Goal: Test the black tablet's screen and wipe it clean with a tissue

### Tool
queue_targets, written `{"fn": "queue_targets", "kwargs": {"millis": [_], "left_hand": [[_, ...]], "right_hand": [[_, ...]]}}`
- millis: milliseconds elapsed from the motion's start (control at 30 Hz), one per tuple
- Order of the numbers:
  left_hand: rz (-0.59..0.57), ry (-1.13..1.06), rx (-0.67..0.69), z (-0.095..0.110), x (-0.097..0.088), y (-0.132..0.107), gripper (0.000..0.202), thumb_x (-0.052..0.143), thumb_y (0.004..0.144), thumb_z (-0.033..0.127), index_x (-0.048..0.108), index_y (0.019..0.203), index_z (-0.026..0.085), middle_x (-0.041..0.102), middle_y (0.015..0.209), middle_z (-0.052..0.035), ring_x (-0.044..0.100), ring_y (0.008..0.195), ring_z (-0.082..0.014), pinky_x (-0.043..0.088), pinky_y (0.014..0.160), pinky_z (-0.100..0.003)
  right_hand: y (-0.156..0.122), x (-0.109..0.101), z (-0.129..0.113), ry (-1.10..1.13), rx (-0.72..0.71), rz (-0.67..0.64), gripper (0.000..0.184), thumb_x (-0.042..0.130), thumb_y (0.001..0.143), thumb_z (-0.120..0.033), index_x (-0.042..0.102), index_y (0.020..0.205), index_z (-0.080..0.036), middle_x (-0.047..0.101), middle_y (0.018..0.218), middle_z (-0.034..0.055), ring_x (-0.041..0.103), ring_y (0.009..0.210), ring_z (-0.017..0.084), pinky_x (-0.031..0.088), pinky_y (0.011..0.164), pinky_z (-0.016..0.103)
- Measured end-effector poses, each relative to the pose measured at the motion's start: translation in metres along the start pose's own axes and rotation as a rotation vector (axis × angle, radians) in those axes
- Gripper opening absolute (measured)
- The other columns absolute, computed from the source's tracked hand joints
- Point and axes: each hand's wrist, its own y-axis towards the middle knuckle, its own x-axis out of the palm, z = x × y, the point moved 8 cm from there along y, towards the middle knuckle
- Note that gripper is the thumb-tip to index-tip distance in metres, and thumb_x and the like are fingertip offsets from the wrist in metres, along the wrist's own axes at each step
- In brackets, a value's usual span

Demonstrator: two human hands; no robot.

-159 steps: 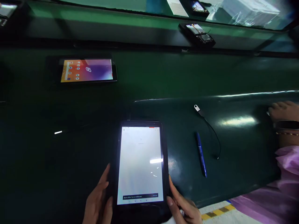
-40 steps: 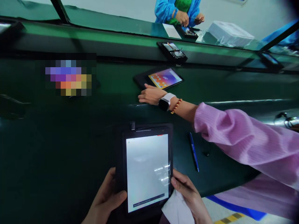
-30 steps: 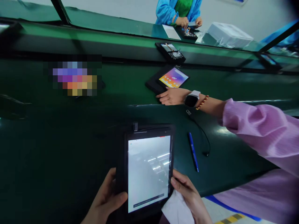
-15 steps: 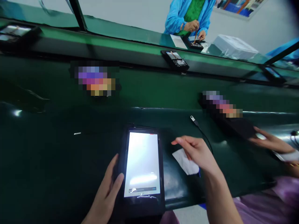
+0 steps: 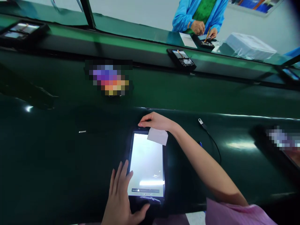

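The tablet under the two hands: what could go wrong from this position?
1. The right hand works at the top edge of the tablet while also holding a white cloth. The cloth hangs over the lit screen, so it may slip or block the fingers.
2. The left hand lies flat on the lower left corner, partly on the screen; it could trigger an unwanted touch.
3. The cable lies loose beside the right forearm, which could snag it.
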Motion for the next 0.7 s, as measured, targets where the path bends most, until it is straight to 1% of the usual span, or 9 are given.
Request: {"fn": "queue_targets", "kwargs": {"millis": [100, 200, 267, 333, 433, 500, 567, 633, 700], "left_hand": [[0.002, 0.008, 0.025, -0.001, 0.001, -0.001, 0.061, 0.072, 0.084, 0.045, 0.043, 0.135, 0.027, 0.029, 0.162, -0.0113, 0.024, 0.149, -0.0351, 0.005, 0.122, -0.053], [-0.051, 0.090, 0.088, 0.004, 0.001, -0.003, 0.034, 0.064, 0.091, 0.048, 0.052, 0.114, 0.026, 0.020, 0.165, -0.0099, 0.022, 0.148, -0.0390, 0.011, 0.118, -0.066], [-0.101, 0.189, 0.170, 0.010, 0.001, -0.005, 0.018, 0.058, 0.097, 0.041, 0.054, 0.103, 0.024, 0.013, 0.166, -0.0134, 0.018, 0.149, -0.0422, 0.021, 0.109, -0.078], [-0.129, 0.257, 0.264, 0.017, -0.001, -0.006, 0.008, 0.056, 0.098, 0.025, 0.054, 0.105, 0.023, 0.007, 0.165, -0.0194, 0.014, 0.150, -0.0440, 0.030, 0.098, -0.084], [-0.141, 0.273, 0.321, 0.024, -0.004, -0.009, 0.041, 0.057, 0.092, 0.004, 0.050, 0.125, 0.028, 0.003, 0.165, -0.0202, 0.010, 0.151, -0.0438, 0.034, 0.096, -0.085], [-0.147, 0.280, 0.256, 0.023, -0.002, -0.011, 0.069, 0.051, 0.093, -0.001, 0.037, 0.142, 0.046, -0.001, 0.167, -0.0095, 0.009, 0.152, -0.0409, 0.032, 0.102, -0.082], [-0.136, 0.311, 0.095, 0.013, 0.001, -0.014, 0.081, 0.048, 0.097, 0.007, 0.014, 0.151, 0.057, 0.005, 0.167, -0.0078, 0.017, 0.149, -0.0445, 0.042, 0.098, -0.078], [-0.127, 0.342, -0.132, -0.005, 0.004, -0.020, 0.080, 0.052, 0.100, 0.026, 0.000, 0.157, 0.045, 0.015, 0.164, -0.0194, 0.026, 0.142, -0.0527, 0.052, 0.084, -0.076], [-0.131, 0.348, -0.328, -0.024, 0.007, -0.029, 0.084, 0.056, 0.098, 0.044, 0.001, 0.160, 0.030, 0.022, 0.159, -0.0286, 0.029, 0.139, -0.0569, 0.052, 0.077, -0.078]], "right_hand": [[0.002, 0.002, 0.009, 0.093, 0.043, 0.004, 0.027, 0.070, 0.084, -0.039, 0.074, 0.084, -0.012, 0.065, 0.076, -0.0008, 0.052, 0.068, 0.009, 0.036, 0.063, 0.020], [0.002, 0.003, 0.013, 0.161, 0.072, 0.007, 0.025, 0.072, 0.083, -0.038, 0.074, 0.084, -0.012, 0.064, 0.075, -0.0015, 0.051, 0.066, 0.008, 0.035, 0.062, 0.020], [0.003, 0.004, 0.015, 0.192, 0.086, -0.003, 0.023, 0.074, 0.081, -0.036, 0.075, 0.084, -0.013, 0.064, 0.075, -0.0018, 0.051, 0.066, 0.008, 0.034, 0.061, 0.019], [0.005, 0.003, 0.015, 0.218, 0.095, -0.025, 0.020, 0.076, 0.080, -0.034, 0.076, 0.083, -0.014, 0.066, 0.075, -0.0015, 0.053, 0.068, 0.008, 0.036, 0.063, 0.019], [0.009, 0.000, 0.016, 0.241, 0.101, -0.069, 0.015, 0.078, 0.078, -0.030, 0.078, 0.081, -0.016, 0.068, 0.075, -0.0005, 0.058, 0.072, 0.010, 0.039, 0.066, 0.020], [0.012, -0.001, 0.015, 0.247, 0.105, -0.099, 0.011, 0.079, 0.078, -0.028, 0.079, 0.080, -0.016, 0.070, 0.075, 0.0001, 0.060, 0.072, 0.011, 0.041, 0.067, 0.020], [0.013, -0.002, 0.015, 0.251, 0.111, -0.120, 0.009, 0.080, 0.077, -0.026, 0.080, 0.079, -0.017, 0.070, 0.075, 0.0002, 0.060, 0.072, 0.011, 0.041, 0.066, 0.020], [0.014, -0.003, 0.015, 0.258, 0.115, -0.129, 0.007, 0.080, 0.077, -0.025, 0.080, 0.079, -0.018, 0.070, 0.074, -0.0002, 0.061, 0.071, 0.010, 0.041, 0.065, 0.020], [0.014, -0.003, 0.014, 0.268, 0.115, -0.128, 0.006, 0.081, 0.077, -0.024, 0.080, 0.078, -0.018, 0.070, 0.074, -0.0007, 0.061, 0.071, 0.010, 0.042, 0.065, 0.020]]}}
